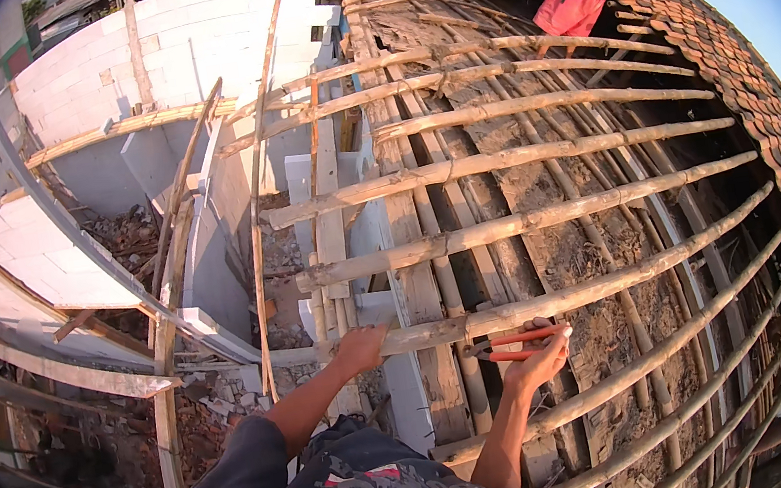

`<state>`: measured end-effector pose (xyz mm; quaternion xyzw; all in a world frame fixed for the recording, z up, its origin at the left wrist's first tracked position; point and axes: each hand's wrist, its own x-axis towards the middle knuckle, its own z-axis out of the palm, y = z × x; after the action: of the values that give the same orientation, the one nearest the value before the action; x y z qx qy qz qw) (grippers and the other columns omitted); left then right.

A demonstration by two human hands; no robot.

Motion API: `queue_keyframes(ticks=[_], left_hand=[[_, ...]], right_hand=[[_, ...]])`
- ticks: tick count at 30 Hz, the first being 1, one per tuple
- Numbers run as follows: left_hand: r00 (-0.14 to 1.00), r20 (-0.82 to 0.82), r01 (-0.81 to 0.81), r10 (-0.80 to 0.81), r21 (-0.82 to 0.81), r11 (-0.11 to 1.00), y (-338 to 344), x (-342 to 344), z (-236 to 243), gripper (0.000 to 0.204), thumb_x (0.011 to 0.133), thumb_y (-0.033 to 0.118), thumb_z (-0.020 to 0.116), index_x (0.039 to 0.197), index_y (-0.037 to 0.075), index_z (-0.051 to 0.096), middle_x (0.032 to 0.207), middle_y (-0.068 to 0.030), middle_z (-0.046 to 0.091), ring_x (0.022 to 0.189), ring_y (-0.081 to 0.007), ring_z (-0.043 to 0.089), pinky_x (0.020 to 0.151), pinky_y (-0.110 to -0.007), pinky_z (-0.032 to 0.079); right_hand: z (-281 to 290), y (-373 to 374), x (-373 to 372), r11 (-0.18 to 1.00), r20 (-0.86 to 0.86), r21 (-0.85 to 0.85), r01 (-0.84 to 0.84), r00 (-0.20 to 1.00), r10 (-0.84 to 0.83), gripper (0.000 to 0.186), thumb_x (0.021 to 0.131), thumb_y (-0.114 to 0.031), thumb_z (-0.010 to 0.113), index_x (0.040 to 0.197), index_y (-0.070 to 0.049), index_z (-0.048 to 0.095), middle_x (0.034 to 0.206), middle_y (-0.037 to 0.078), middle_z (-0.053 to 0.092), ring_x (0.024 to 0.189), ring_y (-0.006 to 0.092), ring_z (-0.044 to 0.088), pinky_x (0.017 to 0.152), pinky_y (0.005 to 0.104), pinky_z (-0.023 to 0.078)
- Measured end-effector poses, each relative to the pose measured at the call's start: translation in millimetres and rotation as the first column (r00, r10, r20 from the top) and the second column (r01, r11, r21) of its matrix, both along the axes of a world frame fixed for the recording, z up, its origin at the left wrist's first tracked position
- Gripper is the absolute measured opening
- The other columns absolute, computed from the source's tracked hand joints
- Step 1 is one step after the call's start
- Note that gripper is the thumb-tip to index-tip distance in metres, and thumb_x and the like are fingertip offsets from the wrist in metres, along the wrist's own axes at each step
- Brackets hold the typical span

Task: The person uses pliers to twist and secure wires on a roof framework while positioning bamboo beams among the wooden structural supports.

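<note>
My left hand (361,349) is closed over the left end of a bamboo pole (558,302), which slopes up to the right across the roof frame. In my right hand (544,358) is a pair of pincers (508,340) with orange-red handles, their dark head pointing left. That head is just below the same pole, close to where the pole crosses a wooden rafter (439,377). Whether the jaws touch anything is too small to tell. Another bamboo pole (547,219) lies farther up, roughly parallel.
Clay roof tiles (744,59) cover the right and far edges. A person in red shorts (571,4) stands at the far right on the frame. Gaps between poles open onto darkness. White block walls (183,43) and rubble (212,394) lie below on the left, beside an upright thin pole (257,203).
</note>
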<state>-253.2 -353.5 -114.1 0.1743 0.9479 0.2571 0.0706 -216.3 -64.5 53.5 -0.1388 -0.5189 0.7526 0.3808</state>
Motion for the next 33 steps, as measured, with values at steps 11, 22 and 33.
queue_keyframes(ticks=[11, 22, 33], left_hand=[[0.971, -0.104, -0.212, 0.215, 0.038, 0.977, 19, 6, -50, 0.031, 0.071, 0.011, 0.081, 0.099, 0.012, 0.068, 0.09, -0.0123, 0.075, 0.09, -0.0342, 0.075, 0.076, -0.049, 0.058], [0.978, -0.1, -0.188, 0.185, -0.02, 0.982, 23, -3, -57, 0.042, 0.059, 0.016, 0.09, 0.096, 0.012, 0.07, 0.085, -0.0102, 0.077, 0.085, -0.0324, 0.076, 0.071, -0.048, 0.06], [0.978, -0.085, -0.183, 0.191, 0.101, 0.978, 11, 2, -42, 0.031, 0.071, 0.011, 0.082, 0.099, 0.011, 0.067, 0.083, -0.0111, 0.074, 0.083, -0.0337, 0.075, 0.067, -0.049, 0.059]], right_hand=[[24, 91, 56, 0.992, 0.16, -0.089, 0.088, 0.984, -0.073, 0.051, 0.108, -0.046, 0.051, 0.115, 0.004, 0.054, 0.114, 0.022, 0.063, 0.108, 0.0353, 0.066, 0.095, 0.055, 0.062], [56, 80, 123, 0.883, 0.375, -0.184, -0.433, 0.799, 0.47, 0.039, 0.108, -0.043, 0.052, 0.097, -0.006, 0.052, 0.084, 0.009, 0.054, 0.078, 0.0264, 0.058, 0.075, 0.0424, 0.055], [-3, 140, 120, 0.634, 0.918, 0.39, -0.668, 0.332, -0.215, 0.033, 0.095, -0.033, 0.071, 0.1, -0.001, 0.065, 0.064, 0.003, 0.057, 0.054, 0.0147, 0.054, 0.049, 0.0309, 0.043]])
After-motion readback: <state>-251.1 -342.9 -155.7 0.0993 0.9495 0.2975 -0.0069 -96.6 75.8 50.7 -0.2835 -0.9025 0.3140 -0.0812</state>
